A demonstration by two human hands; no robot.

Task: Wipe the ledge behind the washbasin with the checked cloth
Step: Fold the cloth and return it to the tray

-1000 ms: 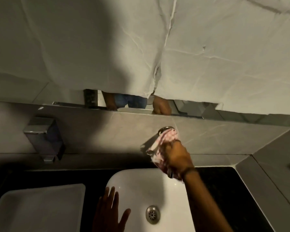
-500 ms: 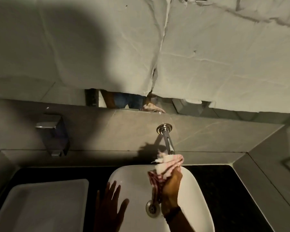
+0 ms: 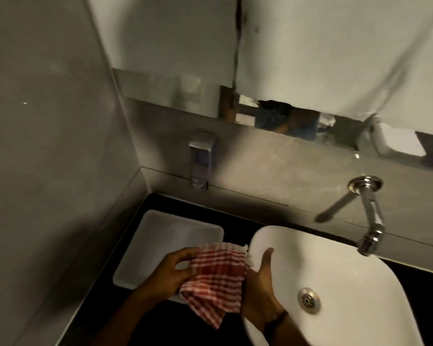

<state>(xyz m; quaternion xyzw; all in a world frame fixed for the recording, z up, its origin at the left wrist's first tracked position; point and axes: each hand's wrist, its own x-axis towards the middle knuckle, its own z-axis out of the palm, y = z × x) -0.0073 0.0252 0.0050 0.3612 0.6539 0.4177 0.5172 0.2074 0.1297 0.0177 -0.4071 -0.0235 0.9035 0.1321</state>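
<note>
A red and white checked cloth (image 3: 216,278) is stretched between both my hands, above the black counter at the left rim of the white washbasin (image 3: 335,270). My left hand (image 3: 170,269) pinches the cloth's left side. My right hand (image 3: 261,293) grips its right side, thumb up against the basin rim. The grey ledge (image 3: 255,198) runs along the wall behind the basin, well away from the cloth.
A chrome tap (image 3: 369,216) sticks out of the back wall over the basin. A metal soap dispenser (image 3: 200,159) hangs on the wall at the left. A white rectangular tray (image 3: 160,236) lies on the black counter (image 3: 240,221). A paper-covered mirror is above.
The view has swung left. My right hand has carried the cloth from the tap down to the basin's left rim, and my left hand has left the basin and taken hold of the cloth.
</note>
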